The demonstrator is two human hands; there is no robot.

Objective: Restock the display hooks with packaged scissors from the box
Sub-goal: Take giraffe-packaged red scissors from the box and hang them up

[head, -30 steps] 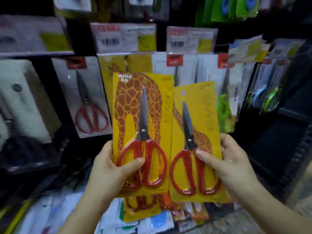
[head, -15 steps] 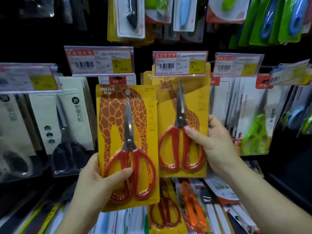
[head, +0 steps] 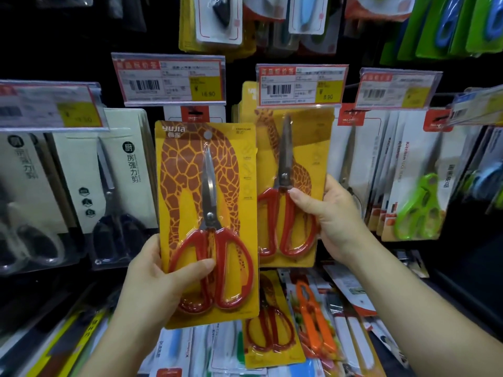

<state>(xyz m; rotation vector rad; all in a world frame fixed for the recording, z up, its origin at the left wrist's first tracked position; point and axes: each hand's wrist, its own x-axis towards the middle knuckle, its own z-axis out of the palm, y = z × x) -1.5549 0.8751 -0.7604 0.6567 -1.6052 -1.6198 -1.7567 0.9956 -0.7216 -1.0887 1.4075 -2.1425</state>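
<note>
Store pegboard behind, left hand [head: 155, 281] fingers gripping scissors pack [head: 208, 227], right hand [head: 337, 221] pinching second pack [head: 295, 186]

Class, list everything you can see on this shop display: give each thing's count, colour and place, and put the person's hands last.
Giraffe-print scissors pack: one, yellow with red handles, front centre, held.
Second giraffe pack: one, yellow with red handles, raised under the 8.90 price tag.
16.90 price tag: one, white, red and yellow, upper centre.
Black-handled scissors packs: several, cream, hanging at left.
Green scissors pack: one, white card, right.
Orange scissors pack: one, lower row.
Left hand: grip on the front pack's lower edge.
Right hand: grip on the second pack's right edge.
</note>
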